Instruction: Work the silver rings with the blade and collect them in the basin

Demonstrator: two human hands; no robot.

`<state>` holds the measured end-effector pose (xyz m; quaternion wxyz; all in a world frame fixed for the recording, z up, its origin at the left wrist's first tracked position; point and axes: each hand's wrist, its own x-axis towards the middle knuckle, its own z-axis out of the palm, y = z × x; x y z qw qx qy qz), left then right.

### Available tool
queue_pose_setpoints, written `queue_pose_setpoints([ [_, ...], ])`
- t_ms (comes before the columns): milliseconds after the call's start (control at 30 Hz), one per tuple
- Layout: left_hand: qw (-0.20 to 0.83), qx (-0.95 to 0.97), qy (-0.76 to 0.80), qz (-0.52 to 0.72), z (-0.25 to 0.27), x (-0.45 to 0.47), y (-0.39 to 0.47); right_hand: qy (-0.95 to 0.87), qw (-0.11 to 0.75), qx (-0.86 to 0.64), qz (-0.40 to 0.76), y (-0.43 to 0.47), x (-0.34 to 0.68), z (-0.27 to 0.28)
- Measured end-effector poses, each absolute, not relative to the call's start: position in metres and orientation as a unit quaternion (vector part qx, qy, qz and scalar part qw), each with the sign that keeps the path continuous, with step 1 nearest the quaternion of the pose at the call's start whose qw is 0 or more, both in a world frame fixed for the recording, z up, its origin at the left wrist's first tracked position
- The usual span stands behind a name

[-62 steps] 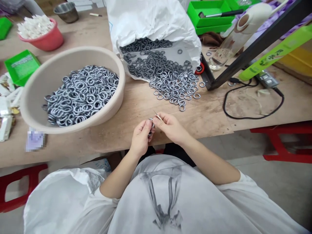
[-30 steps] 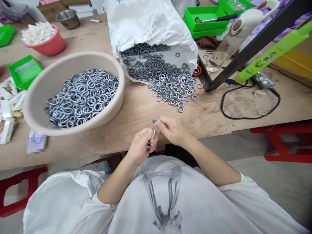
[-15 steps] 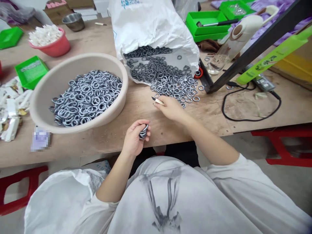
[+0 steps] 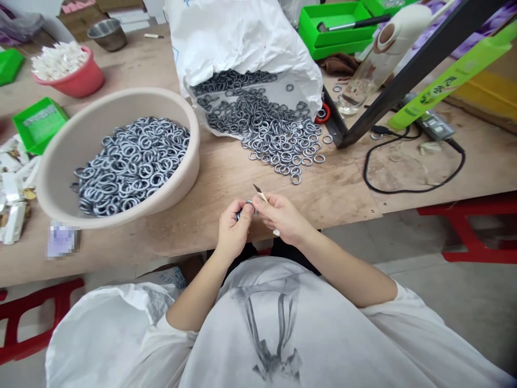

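Observation:
Above the front edge of the table, my left hand [image 4: 233, 230] is closed around several dark grey rings [image 4: 238, 215]. My right hand [image 4: 286, 220] grips a small knife [image 4: 259, 191] with a pale handle, its dark blade pointing up and left. The fingertips of both hands meet at one ring; which fingers bear on it is partly hidden. Beyond the hands, a pile of loose grey rings [image 4: 278, 141] spills from the mouth of a white sack [image 4: 246, 40]. To the left, a wide beige basin [image 4: 193, 156] holds many more rings.
A black metal bar [image 4: 398, 81] slants up at the right, near a bottle [image 4: 369, 70] and a black cable [image 4: 374, 186]. Green trays [image 4: 337, 49] stand at the back. A pink bowl [image 4: 83, 78] of white pieces and a steel bowl [image 4: 108, 39] sit far left.
My right hand has come back from the ring pile with the knife and now meets my left hand. The left hand has moved slightly right. The view has shifted a little.

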<state>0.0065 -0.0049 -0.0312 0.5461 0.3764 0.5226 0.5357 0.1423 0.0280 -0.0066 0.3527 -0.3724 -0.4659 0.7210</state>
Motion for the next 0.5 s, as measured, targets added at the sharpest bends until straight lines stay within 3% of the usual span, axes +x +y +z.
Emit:
queue_pose_setpoints([
  [167,0.645,0.298,0.470,0.524,-0.020,0.010,-0.007,-0.653,0.377,-0.453,0.476,0.027,0.152,-0.010],
  [500,0.708,0.249,0.425,0.507,-0.014,0.005,-0.010,-0.819,0.291,-0.362,0.337,0.023,0.171,-0.001],
])
